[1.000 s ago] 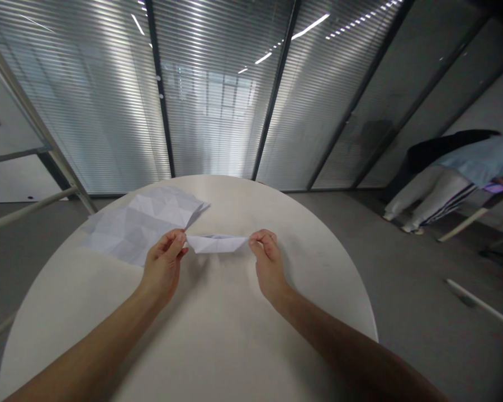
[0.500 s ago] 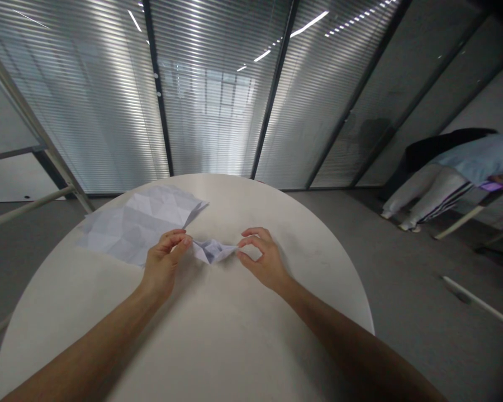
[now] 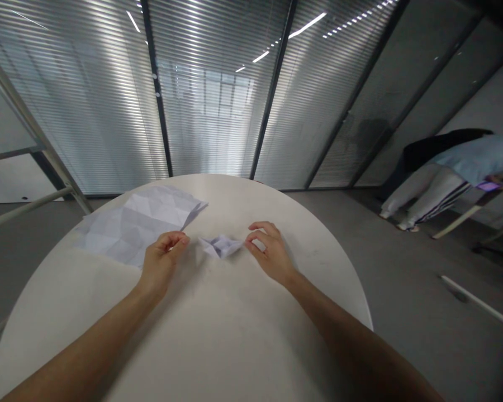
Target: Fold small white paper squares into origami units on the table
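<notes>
A small folded white paper boat [image 3: 221, 246] sits on the round table between my hands, its two ends pointing left and right. My right hand [image 3: 271, 252] pinches the boat's right tip between thumb and index finger, with the other fingers curved above. To the left, a gap separates the boat from my left hand [image 3: 163, 258]. The left thumb and fingers are pressed together, with nothing visible in them. Behind that hand lies a large creased sheet of white paper [image 3: 140, 220], partly covered by the fingers.
The round white table [image 3: 218, 335] has its far edge close to a glass wall with blinds [image 3: 209, 111]. A whiteboard on a metal frame [image 3: 54, 162] stands at the left. On the right, a person [image 3: 436, 181] in striped trousers bends over beside another table.
My left hand has let go of the paper boat's left end. The boat has shifted a little to the right along with my right hand.
</notes>
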Action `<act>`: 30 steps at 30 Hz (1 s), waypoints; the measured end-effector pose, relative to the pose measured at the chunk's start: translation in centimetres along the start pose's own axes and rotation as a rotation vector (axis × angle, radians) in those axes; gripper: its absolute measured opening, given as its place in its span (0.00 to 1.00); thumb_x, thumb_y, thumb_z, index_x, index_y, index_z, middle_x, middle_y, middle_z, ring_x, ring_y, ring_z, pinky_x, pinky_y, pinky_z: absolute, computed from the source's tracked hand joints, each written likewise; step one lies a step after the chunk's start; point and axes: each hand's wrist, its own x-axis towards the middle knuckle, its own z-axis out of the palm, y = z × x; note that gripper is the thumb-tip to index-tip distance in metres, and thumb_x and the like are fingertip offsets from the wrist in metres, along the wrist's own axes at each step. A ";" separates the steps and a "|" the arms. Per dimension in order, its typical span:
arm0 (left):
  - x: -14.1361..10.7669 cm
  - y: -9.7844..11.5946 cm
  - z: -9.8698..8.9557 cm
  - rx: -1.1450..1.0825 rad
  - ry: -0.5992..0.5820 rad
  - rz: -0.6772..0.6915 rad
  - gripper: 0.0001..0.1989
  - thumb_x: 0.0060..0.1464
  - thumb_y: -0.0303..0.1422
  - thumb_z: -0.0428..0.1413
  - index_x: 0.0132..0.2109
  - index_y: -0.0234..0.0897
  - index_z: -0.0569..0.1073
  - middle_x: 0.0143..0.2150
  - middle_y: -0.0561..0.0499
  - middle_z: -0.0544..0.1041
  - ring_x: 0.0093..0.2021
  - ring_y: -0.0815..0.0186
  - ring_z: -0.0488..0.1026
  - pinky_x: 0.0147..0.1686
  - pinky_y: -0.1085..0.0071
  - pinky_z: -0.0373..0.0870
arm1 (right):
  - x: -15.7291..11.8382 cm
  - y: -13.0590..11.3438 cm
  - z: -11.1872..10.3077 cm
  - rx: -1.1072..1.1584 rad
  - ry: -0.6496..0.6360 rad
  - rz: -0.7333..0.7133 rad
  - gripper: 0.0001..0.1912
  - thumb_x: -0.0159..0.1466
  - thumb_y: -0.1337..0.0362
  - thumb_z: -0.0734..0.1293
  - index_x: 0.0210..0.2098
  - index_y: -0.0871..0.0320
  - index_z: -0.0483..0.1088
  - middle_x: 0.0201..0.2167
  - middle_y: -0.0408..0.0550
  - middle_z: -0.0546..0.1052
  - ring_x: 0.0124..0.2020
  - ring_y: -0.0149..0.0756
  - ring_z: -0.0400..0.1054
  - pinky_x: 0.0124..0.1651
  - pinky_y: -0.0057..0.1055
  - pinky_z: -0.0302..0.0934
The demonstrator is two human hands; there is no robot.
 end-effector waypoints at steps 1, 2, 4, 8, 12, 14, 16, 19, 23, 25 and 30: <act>0.1 0.1 -0.2 0.070 -0.019 0.026 0.13 0.46 0.42 0.60 0.33 0.36 0.74 0.32 0.52 0.73 0.33 0.68 0.68 0.32 0.73 0.63 | 0.2 0.9 -0.4 -0.063 0.042 0.028 0.03 0.62 0.65 0.65 0.31 0.54 0.71 0.44 0.48 0.71 0.48 0.41 0.63 0.52 0.41 0.54; 0.3 0.3 -0.4 0.150 -0.038 0.063 0.13 0.47 0.43 0.59 0.31 0.36 0.73 0.32 0.52 0.73 0.32 0.68 0.68 0.31 0.73 0.63 | 0.4 1.8 -0.9 -0.135 0.100 0.067 0.04 0.62 0.64 0.65 0.31 0.54 0.72 0.44 0.49 0.71 0.48 0.42 0.63 0.52 0.42 0.53; 0.6 0.8 -1.0 0.324 -0.058 0.176 0.13 0.49 0.43 0.57 0.30 0.36 0.73 0.34 0.51 0.73 0.31 0.67 0.68 0.30 0.72 0.63 | 0.7 3.8 -1.7 -0.281 0.180 0.160 0.05 0.62 0.63 0.65 0.30 0.55 0.72 0.44 0.50 0.71 0.47 0.44 0.63 0.52 0.43 0.53; 1.4 2.6 -3.1 0.826 -0.081 0.492 0.12 0.53 0.42 0.54 0.34 0.38 0.74 0.38 0.48 0.75 0.41 0.59 0.70 0.39 0.65 0.66 | 0.7 6.7 -2.8 -0.500 0.199 0.307 0.07 0.61 0.63 0.64 0.30 0.56 0.73 0.45 0.51 0.71 0.48 0.46 0.62 0.51 0.45 0.51; 2.4 3.6 -6.2 1.296 -0.225 0.587 0.21 0.50 0.46 0.56 0.47 0.38 0.73 0.53 0.42 0.72 0.54 0.47 0.65 0.50 0.51 0.61 | 0.5 7.3 -2.9 -0.610 0.124 0.365 0.08 0.61 0.63 0.63 0.29 0.57 0.73 0.45 0.51 0.71 0.48 0.47 0.61 0.52 0.47 0.49; 2.8 3.4 -7.9 1.400 -0.306 0.546 0.30 0.46 0.48 0.58 0.54 0.39 0.69 0.60 0.40 0.66 0.59 0.43 0.59 0.54 0.46 0.56 | 0.5 7.1 -2.9 -0.635 0.091 0.384 0.08 0.61 0.63 0.63 0.29 0.57 0.72 0.44 0.50 0.72 0.47 0.46 0.61 0.52 0.47 0.49; 3.0 2.9 -9.4 1.454 -0.367 0.484 0.37 0.43 0.48 0.60 0.60 0.43 0.64 0.63 0.42 0.62 0.64 0.43 0.53 0.58 0.40 0.46 | 0.5 6.9 -2.8 -0.649 0.061 0.406 0.08 0.61 0.63 0.63 0.30 0.57 0.72 0.43 0.50 0.72 0.46 0.46 0.61 0.51 0.47 0.49; 3.0 2.4 -11.0 1.471 -0.440 0.332 0.41 0.42 0.46 0.60 0.64 0.48 0.57 0.67 0.45 0.55 0.67 0.43 0.46 0.58 0.36 0.41 | 0.6 6.7 -2.9 -0.658 0.034 0.440 0.08 0.60 0.63 0.63 0.29 0.57 0.72 0.41 0.50 0.72 0.46 0.47 0.62 0.51 0.47 0.49; 2.9 2.3 -11.9 1.477 -0.478 0.229 0.36 0.48 0.39 0.56 0.64 0.50 0.57 0.68 0.47 0.54 0.67 0.45 0.46 0.58 0.36 0.42 | 0.5 6.6 -2.8 -0.623 0.043 0.481 0.10 0.60 0.58 0.63 0.29 0.57 0.71 0.41 0.51 0.72 0.45 0.47 0.62 0.50 0.47 0.50; 3.0 2.3 -12.0 1.482 -0.468 0.251 0.30 0.51 0.37 0.54 0.62 0.49 0.60 0.67 0.47 0.56 0.66 0.46 0.49 0.58 0.35 0.42 | 0.5 6.6 -2.7 -0.600 0.058 0.481 0.11 0.60 0.56 0.63 0.32 0.56 0.71 0.41 0.51 0.72 0.45 0.47 0.62 0.50 0.46 0.49; 3.9 2.1 -12.2 1.485 -0.445 0.329 0.17 0.57 0.38 0.49 0.53 0.48 0.72 0.63 0.48 0.64 0.61 0.47 0.61 0.56 0.36 0.46 | 0.5 6.0 -2.5 -0.580 0.098 0.440 0.11 0.60 0.57 0.63 0.35 0.56 0.71 0.42 0.51 0.71 0.46 0.47 0.62 0.51 0.47 0.48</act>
